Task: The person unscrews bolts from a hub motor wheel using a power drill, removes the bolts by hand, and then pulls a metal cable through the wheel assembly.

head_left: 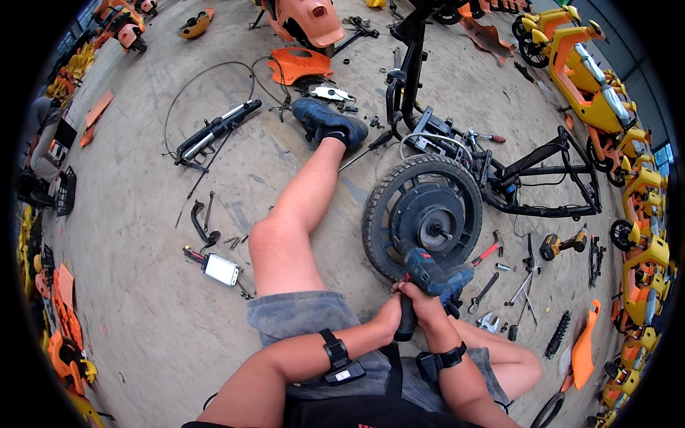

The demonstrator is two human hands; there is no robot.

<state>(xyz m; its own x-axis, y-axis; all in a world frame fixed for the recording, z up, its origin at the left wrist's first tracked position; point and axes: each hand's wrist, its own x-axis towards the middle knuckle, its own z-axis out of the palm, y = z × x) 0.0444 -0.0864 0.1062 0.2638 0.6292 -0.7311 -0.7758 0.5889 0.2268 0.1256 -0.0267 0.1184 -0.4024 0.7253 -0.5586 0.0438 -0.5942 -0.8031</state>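
Note:
A blue and black cordless impact wrench (425, 272) is held in front of my lap, just below the wheel. My right hand (424, 301) is closed around its grip. My left hand (389, 314) is closed against the grip's other side, by the dark lower end; its fingertips are partly hidden. The tool's head is beside the lower rim of a black-tyred hub-motor wheel (421, 214), whose axle stub faces me. I cannot tell whether the tool touches the wheel. Behind the wheel is a black scooter frame (546, 175), tipped over on the floor.
A yellow cordless drill (564, 244), a wrench (487, 287), and a black spring shock (559, 334) lie at right. At left are a fork part (214, 132) and a silver controller box (220, 269) with wires. Orange panels lie about; yellow scooters (589, 78) line the right side.

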